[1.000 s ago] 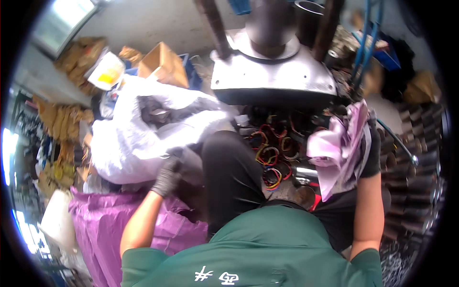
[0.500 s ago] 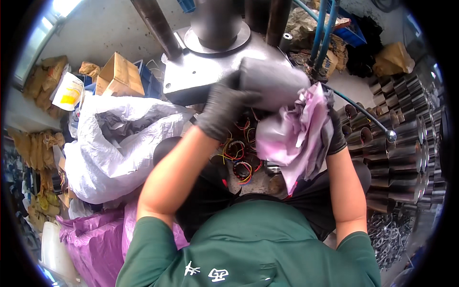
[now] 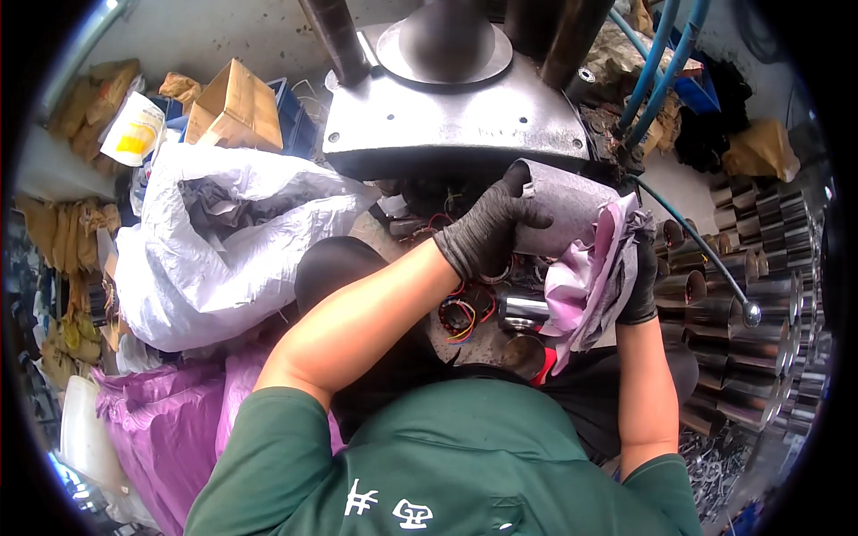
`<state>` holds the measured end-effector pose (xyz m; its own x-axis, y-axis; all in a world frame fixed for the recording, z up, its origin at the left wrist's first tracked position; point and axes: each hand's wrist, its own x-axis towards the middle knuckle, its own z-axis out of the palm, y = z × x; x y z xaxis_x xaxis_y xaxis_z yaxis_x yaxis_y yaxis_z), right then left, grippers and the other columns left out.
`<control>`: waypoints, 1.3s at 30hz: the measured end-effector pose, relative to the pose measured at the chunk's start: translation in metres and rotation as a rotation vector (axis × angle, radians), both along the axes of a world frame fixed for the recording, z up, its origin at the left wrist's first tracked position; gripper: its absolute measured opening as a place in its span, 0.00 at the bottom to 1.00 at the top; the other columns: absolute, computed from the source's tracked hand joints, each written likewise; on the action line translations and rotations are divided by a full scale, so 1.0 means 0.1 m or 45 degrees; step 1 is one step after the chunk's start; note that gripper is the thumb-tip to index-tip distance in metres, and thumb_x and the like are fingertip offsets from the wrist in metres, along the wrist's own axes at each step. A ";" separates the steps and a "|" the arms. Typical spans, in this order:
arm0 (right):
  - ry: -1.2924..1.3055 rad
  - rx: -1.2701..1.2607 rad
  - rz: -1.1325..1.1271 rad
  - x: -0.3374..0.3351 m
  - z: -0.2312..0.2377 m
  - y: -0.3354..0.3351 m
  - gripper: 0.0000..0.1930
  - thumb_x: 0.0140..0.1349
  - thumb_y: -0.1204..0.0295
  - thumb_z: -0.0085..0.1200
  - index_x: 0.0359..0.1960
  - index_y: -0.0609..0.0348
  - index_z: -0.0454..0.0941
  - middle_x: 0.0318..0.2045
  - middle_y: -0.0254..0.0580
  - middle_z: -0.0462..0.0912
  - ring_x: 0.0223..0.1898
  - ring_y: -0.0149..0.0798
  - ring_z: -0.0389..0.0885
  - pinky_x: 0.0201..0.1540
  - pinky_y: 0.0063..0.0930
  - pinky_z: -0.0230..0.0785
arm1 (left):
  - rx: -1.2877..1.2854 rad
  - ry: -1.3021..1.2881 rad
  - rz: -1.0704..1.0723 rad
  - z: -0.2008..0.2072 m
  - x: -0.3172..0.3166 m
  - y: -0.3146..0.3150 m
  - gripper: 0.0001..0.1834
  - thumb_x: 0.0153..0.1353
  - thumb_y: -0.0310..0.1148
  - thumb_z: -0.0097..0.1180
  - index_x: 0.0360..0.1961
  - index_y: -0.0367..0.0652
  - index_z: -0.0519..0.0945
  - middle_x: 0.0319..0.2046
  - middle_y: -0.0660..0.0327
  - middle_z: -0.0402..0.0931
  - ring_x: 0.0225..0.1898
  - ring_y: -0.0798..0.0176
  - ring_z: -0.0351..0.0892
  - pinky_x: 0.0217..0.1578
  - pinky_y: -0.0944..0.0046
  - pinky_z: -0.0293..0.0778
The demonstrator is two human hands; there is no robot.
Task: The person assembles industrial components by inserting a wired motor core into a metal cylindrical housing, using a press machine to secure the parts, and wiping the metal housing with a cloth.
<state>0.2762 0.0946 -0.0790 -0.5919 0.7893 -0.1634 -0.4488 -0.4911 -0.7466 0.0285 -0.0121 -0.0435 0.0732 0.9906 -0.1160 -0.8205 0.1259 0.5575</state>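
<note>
My left hand, in a black glove, grips the left end of a dull grey tube, thumb along its upper side. The tube is held tilted in front of the press plate. A crumpled pink and grey sheet bunches against the tube's right end and hangs down from it; I cannot tell if it is paper or cloth. My right hand, gloved too, is closed around the sheet's right side, its fingers partly hidden. Below lie wound rings with coloured wires and a shiny metal cylinder.
A heavy metal press plate with dark columns stands ahead. An open white sack and a cardboard box are at left, with purple bags nearer. Rows of shiny metal sleeves fill the right, behind a ball-ended lever.
Both hands have moved lower and to the right in the picture with the tube and sheet. The tube is now clear of the press plate's top. The view itself has shifted too.
</note>
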 end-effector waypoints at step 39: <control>-1.245 0.500 0.642 -0.44 -1.16 -0.42 0.16 0.54 0.68 0.68 0.43 0.63 0.86 0.36 0.41 0.89 0.36 0.36 0.84 0.44 0.36 0.76 | -0.131 2.310 -0.288 -1.11 -0.38 0.09 0.17 0.63 0.39 0.59 0.46 0.37 0.82 0.41 0.45 0.86 0.48 0.42 0.86 0.51 0.47 0.81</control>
